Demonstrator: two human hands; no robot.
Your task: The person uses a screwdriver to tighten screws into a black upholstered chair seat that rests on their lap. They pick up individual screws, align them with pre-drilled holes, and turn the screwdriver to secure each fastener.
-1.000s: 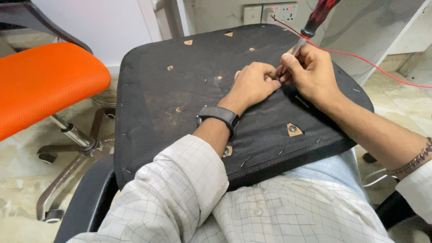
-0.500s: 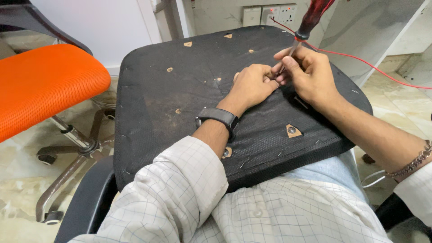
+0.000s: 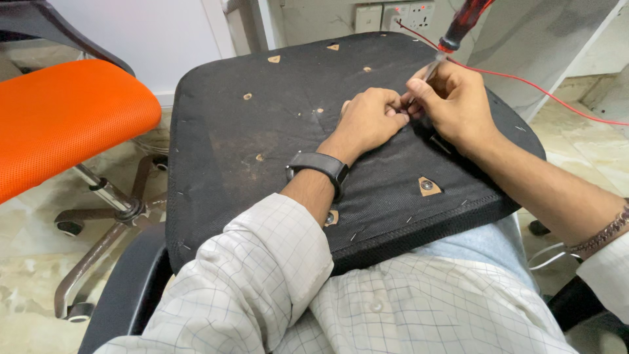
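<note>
A black fabric-covered chair seat base (image 3: 249,151) lies upside down across my lap, with small wooden cut-outs and screw holes showing. My right hand (image 3: 452,105) grips a screwdriver (image 3: 458,26) with a red and black handle, its tip down on the seat near the far right. My left hand (image 3: 370,118), a black watch on its wrist, has its fingers pinched at the same spot by the tip. What the fingers pinch is hidden.
An orange office chair (image 3: 59,124) on a wheeled metal base stands to the left. A red wire (image 3: 544,88) runs from the wall sockets (image 3: 400,16) across the right. A black armrest (image 3: 124,288) is at lower left. The floor is marble tile.
The screwdriver handle has tilted slightly; both hands stay at the same spot on the seat with only small finger movement.
</note>
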